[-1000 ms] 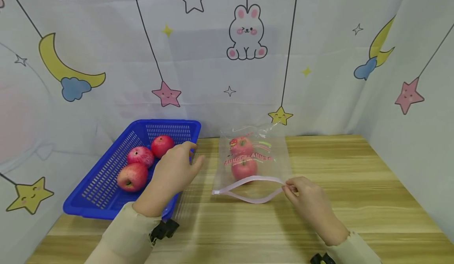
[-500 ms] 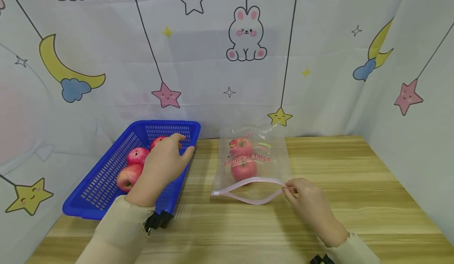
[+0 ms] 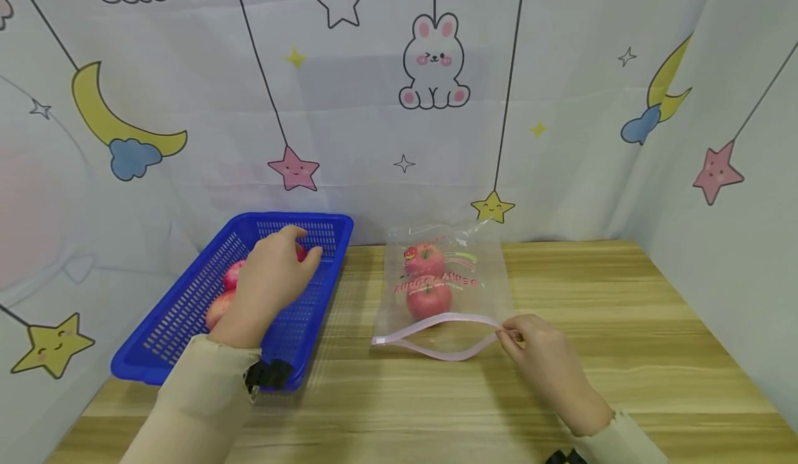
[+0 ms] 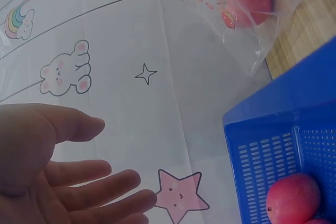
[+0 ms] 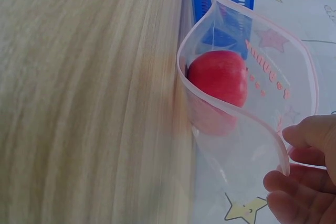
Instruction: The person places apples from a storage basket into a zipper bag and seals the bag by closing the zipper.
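Note:
My left hand (image 3: pixel 271 270) hovers over the blue plastic basket (image 3: pixel 314 332), fingers spread and holding nothing. Under and beside it in the basket lie red apples: a yellowish-red apple (image 3: pixel 218 309) in front, another apple (image 3: pixel 233 275) behind, and a third apple (image 3: pixel 301 251) mostly hidden by the hand. The left wrist view shows the palm empty, with an apple (image 4: pixel 294 200) below in the basket. With thumb and fingers my right hand (image 3: pixel 548 353) pinches the right corner of a clear zip bag (image 3: pixel 451 317), whose mouth gapes. Inside the bag are two apples (image 3: pixel 430 301), one behind the other.
The wooden table (image 3: pixel 598 298) carries the basket on the left and the bag at the middle. A white curtain (image 3: pixel 361 118) printed with stars, moons and a bunny hangs close behind the table's back edge. A slider (image 3: pixel 379 341) sits at the bag's left corner.
My left hand has moved left and slightly back over the basket, covering more of the apples. The right hand keeps its pinch on the bag, and the bag has not moved.

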The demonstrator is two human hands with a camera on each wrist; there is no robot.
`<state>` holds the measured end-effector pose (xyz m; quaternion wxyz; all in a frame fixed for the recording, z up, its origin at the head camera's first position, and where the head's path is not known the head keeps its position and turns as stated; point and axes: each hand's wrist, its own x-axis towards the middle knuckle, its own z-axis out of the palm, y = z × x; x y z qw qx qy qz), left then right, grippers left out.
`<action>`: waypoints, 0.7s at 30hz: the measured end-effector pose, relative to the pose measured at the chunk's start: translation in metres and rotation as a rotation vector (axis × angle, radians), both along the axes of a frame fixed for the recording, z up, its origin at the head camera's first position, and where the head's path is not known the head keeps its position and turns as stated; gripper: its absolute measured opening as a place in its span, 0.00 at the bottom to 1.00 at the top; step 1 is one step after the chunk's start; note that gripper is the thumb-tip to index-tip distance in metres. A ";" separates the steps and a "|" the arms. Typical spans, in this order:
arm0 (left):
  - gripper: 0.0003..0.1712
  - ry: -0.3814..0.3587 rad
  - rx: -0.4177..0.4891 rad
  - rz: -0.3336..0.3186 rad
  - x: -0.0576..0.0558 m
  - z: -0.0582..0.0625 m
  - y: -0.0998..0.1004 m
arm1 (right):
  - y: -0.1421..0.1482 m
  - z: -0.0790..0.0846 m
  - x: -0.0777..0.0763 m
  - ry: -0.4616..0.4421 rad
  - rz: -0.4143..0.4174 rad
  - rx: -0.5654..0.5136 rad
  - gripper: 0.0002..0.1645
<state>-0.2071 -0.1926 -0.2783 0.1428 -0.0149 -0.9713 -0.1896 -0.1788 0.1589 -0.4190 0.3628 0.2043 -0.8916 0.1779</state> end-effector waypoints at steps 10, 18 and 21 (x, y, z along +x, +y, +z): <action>0.28 0.002 -0.036 0.066 -0.009 -0.002 -0.011 | 0.000 0.000 0.001 -0.008 -0.003 0.006 0.09; 0.28 -0.039 -0.059 0.120 -0.016 -0.002 -0.018 | 0.000 0.000 0.003 -0.034 -0.008 0.003 0.08; 0.28 -0.029 -0.079 0.141 -0.019 -0.004 -0.021 | 0.000 0.000 0.003 -0.044 -0.011 -0.002 0.07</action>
